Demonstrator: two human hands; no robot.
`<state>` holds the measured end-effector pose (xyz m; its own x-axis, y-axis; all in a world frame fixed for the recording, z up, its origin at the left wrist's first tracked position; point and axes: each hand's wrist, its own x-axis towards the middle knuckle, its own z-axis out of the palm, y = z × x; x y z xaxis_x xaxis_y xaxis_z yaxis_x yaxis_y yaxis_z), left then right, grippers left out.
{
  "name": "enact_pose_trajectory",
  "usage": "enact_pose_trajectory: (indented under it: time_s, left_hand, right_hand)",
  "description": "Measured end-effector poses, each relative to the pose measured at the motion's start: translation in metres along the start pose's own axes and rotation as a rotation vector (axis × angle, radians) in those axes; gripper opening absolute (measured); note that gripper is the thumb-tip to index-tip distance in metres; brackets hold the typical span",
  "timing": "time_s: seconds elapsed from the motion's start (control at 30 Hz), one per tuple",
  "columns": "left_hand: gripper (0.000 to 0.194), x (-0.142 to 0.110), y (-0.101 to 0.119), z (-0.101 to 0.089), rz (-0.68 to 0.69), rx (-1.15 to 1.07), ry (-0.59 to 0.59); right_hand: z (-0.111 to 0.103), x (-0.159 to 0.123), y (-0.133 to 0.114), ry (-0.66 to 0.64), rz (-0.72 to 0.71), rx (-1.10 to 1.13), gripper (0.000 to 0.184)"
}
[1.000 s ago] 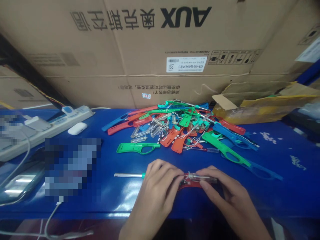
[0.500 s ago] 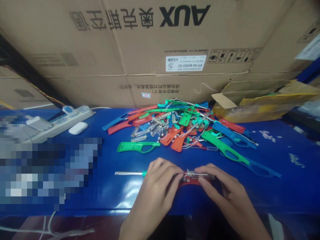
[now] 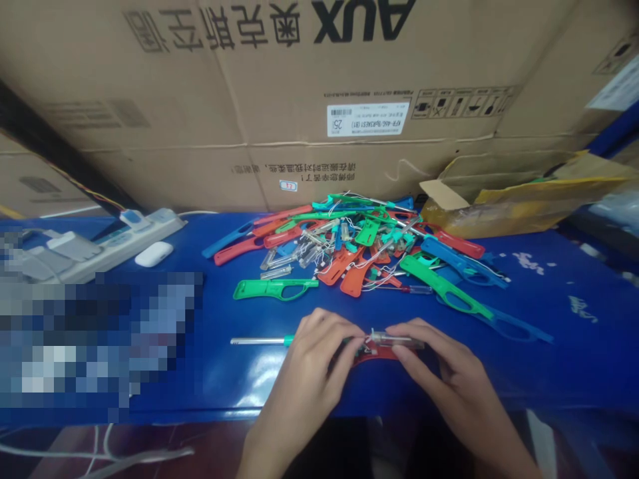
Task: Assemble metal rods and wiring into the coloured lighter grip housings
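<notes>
A half-built long-nosed lighter with a red handle shell [image 3: 375,354] lies near the front of the table. Its metal tube [image 3: 257,341] and teal collar [image 3: 288,340] stick out left of my left hand [image 3: 319,362]. That hand arches over the lighter, thumb and forefinger pinched close to a thin white wire; what is between the fingertips is too small to make out. My right hand [image 3: 439,362] pinches a clear fuel tank [image 3: 392,339] between thumb and fingers, just above the red shell. The inside of the lighter is mostly hidden by my left fingers.
Behind my hands is a pile of coloured lighter shells [image 3: 352,273], clear tanks and wires, with a screwdriver [image 3: 417,289] at its front. A green shell [image 3: 272,289] lies apart. Left are a power strip [image 3: 150,229] and white case [image 3: 154,253]; right, an open carton [image 3: 499,216].
My right hand has lifted and tilted the clear tank slightly, so more of its left end shows. My left hand keeps its pinch. The whole view has shifted slightly.
</notes>
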<state>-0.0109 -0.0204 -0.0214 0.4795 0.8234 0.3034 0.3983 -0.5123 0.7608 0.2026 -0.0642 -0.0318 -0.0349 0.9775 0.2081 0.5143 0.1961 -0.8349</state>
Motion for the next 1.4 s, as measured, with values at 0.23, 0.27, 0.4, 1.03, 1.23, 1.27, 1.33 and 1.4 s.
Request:
enact_pose_trajectory:
  time_s: [0.23,0.27,0.4,1.03,1.23,1.27,1.33,1.4]
  left_hand:
    - [0.013,-0.0006,-0.0019,-0.0005,0.009,-0.012,0.004]
    - [0.013,-0.0006,-0.0017,-0.0006,0.011,-0.015,0.006]
    - [0.013,0.0004,-0.0013,-0.0009,0.005,-0.031,0.013]
    - [0.013,0.0010,-0.0016,-0.0016,0.041,0.008,0.035]
    - [0.015,0.0021,-0.0012,-0.0020,0.028,-0.003,0.043]
    - [0.015,0.0023,-0.0014,-0.0018,0.025,-0.009,0.048]
    - [0.014,0.0025,-0.0021,-0.0013,0.022,-0.017,0.053]
    - [0.014,0.0025,-0.0027,-0.0007,0.021,-0.027,0.053]
  right_hand:
    - [-0.0004,0.0001,0.0000,0.002,0.002,-0.058,0.017]
    - [-0.0008,0.0002,0.0006,0.001,-0.002,-0.073,0.017]
    - [-0.0020,0.0005,0.0015,-0.005,-0.011,-0.104,0.020]
    - [0.0023,0.0043,-0.0021,-0.006,-0.049,-0.104,0.020]
    - [0.0002,0.0050,-0.0061,-0.026,-0.072,-0.093,0.022]
    - [0.0003,0.0049,-0.0060,-0.025,-0.076,-0.094,0.022]
    - [0.0011,0.0045,-0.0051,-0.024,-0.082,-0.098,0.023]
    - [0.0018,0.0041,-0.0037,-0.028,-0.084,-0.096,0.023]
